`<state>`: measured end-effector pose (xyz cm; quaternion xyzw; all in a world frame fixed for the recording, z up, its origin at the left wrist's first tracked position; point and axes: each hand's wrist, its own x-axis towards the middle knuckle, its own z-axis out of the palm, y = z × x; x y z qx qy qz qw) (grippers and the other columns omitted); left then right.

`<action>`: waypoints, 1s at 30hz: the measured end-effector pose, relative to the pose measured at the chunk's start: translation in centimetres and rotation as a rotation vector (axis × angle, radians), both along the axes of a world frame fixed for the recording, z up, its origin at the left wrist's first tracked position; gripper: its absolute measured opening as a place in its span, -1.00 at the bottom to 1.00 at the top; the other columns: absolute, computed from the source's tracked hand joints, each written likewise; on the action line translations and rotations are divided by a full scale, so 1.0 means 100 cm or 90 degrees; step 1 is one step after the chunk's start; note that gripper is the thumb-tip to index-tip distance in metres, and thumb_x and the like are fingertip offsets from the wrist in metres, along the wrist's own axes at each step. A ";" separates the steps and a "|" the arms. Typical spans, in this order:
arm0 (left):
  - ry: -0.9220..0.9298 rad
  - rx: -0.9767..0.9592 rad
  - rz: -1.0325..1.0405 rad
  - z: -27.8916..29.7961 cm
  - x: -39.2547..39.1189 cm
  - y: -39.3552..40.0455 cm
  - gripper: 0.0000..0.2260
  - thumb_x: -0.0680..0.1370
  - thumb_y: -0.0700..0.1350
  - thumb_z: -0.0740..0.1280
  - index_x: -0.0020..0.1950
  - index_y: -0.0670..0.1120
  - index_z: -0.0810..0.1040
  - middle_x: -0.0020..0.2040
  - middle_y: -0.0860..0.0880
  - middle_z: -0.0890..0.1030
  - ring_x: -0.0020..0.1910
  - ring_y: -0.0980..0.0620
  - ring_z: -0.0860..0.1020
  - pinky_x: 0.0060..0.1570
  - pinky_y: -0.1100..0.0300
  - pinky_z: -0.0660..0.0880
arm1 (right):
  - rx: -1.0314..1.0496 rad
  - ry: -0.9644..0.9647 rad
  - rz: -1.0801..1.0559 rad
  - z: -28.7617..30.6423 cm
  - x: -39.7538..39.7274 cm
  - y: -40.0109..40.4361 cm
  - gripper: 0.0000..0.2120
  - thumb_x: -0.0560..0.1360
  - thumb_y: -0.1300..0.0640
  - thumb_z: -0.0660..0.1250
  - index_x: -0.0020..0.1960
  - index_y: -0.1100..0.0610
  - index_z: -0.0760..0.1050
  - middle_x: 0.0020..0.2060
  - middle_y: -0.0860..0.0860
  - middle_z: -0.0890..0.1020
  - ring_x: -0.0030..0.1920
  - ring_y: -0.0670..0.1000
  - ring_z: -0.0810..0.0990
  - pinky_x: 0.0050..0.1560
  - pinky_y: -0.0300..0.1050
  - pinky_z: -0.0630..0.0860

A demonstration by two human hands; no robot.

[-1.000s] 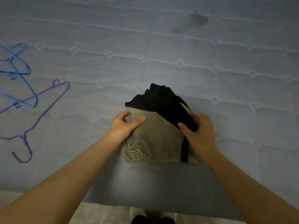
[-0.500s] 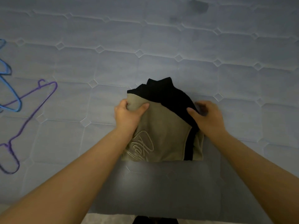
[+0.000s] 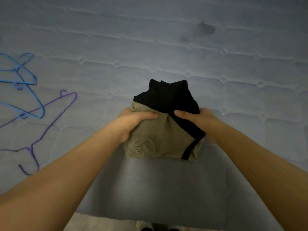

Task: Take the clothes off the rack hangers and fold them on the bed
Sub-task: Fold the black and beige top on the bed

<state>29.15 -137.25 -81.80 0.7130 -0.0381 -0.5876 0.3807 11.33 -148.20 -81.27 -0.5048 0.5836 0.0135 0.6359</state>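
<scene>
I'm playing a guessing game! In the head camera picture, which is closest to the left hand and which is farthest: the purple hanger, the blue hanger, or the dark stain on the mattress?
From the left hand:
1. Purple hanger, just to its left on the mattress.
2. Blue hanger, further left, past the purple one.
3. Dark stain, far up and to the right.

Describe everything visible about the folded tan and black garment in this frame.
The garment is a compact folded bundle of soft fabric: tan on the near side with pale embroidered script at the lower left and a black trim band at the lower right, black on the far side, ending in uneven peaks. It sits near the mattress front edge. The left hand and right hand grip its sides, thumbs on top, bunching it.
</scene>
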 end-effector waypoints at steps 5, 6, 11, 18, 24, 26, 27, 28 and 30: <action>-0.084 -0.140 0.062 0.055 0.020 0.013 -0.53 0.27 -0.22 0.55 0.15 -0.02 0.56 0.01 -0.03 0.67 -0.02 0.00 0.63 -0.08 0.15 0.56 | -0.096 -0.075 0.015 0.058 0.024 0.007 -0.80 0.39 -0.02 0.45 -0.05 0.03 0.54 -0.13 -0.04 0.61 -0.14 -0.06 0.58 -0.09 -0.15 0.55; -0.106 -0.170 0.076 0.075 0.026 0.016 -0.54 0.27 -0.23 0.55 0.13 -0.01 0.56 0.00 -0.01 0.67 -0.02 0.02 0.62 -0.09 0.16 0.56 | -0.147 -0.095 0.006 0.078 0.034 0.009 -0.87 0.43 0.02 0.43 -0.12 0.05 0.55 -0.19 -0.05 0.61 -0.19 -0.09 0.57 -0.12 -0.18 0.55; -0.238 -0.288 0.144 0.172 0.049 0.028 -0.68 0.30 -0.14 0.55 -0.04 0.09 0.55 0.00 0.01 0.65 -0.01 0.06 0.59 -0.01 0.13 0.52 | -0.364 -0.186 -0.012 0.177 0.081 0.016 -0.80 0.47 0.09 0.40 -0.25 0.19 0.50 -0.20 0.06 0.56 -0.19 -0.03 0.53 -0.10 -0.13 0.46; -0.403 -0.434 0.232 0.344 0.081 0.088 -0.80 0.36 -0.06 0.51 -0.12 0.12 0.54 -0.12 0.16 0.61 -0.12 0.25 0.55 -0.11 0.31 0.45 | -0.508 -0.358 0.095 0.350 0.124 0.056 -0.83 0.51 0.13 0.34 -0.24 -0.06 0.51 -0.29 -0.14 0.58 -0.26 -0.24 0.54 -0.22 -0.37 0.46; -0.497 -0.518 0.310 0.487 0.092 0.175 -0.81 0.38 -0.17 0.49 -0.08 0.06 0.58 -0.07 0.05 0.65 -0.05 0.12 0.60 -0.01 0.22 0.50 | -0.593 -0.504 0.231 0.492 0.153 0.122 -0.93 0.51 0.19 0.33 -0.14 0.10 0.56 -0.31 -0.12 0.57 -0.33 -0.27 0.51 -0.31 -0.52 0.41; -0.531 -0.516 0.333 0.525 0.091 0.210 -0.81 0.40 -0.20 0.47 -0.07 0.03 0.58 -0.08 0.01 0.65 -0.06 0.07 0.60 -0.04 0.22 0.51 | -0.587 -0.554 0.266 0.525 0.162 0.148 -0.95 0.51 0.17 0.34 -0.12 0.09 0.55 -0.30 -0.11 0.57 -0.33 -0.27 0.52 -0.33 -0.52 0.40; -0.556 -0.517 0.360 0.548 0.086 0.233 -0.81 0.40 -0.21 0.46 -0.06 0.02 0.58 -0.08 0.01 0.64 -0.06 0.07 0.60 -0.05 0.23 0.51 | -0.583 -0.583 0.291 0.544 0.166 0.165 -0.93 0.51 0.16 0.34 -0.15 0.06 0.55 -0.31 -0.12 0.58 -0.34 -0.29 0.52 -0.33 -0.50 0.41; -0.580 -0.520 0.385 0.566 0.080 0.254 -0.81 0.40 -0.21 0.46 -0.06 0.02 0.58 -0.08 0.01 0.64 -0.06 0.07 0.60 -0.05 0.22 0.52 | -0.574 -0.606 0.313 0.563 0.167 0.182 -0.90 0.51 0.16 0.34 -0.18 0.02 0.54 -0.32 -0.12 0.58 -0.34 -0.29 0.52 -0.31 -0.45 0.42; -0.627 -0.513 0.430 0.600 0.060 0.293 -0.81 0.40 -0.20 0.46 -0.07 0.04 0.58 -0.09 0.02 0.64 -0.07 0.09 0.60 -0.05 0.22 0.53 | -0.568 -0.665 0.361 0.593 0.168 0.212 -0.86 0.51 0.15 0.35 -0.21 -0.04 0.52 -0.31 -0.13 0.57 -0.29 -0.24 0.51 -0.27 -0.38 0.42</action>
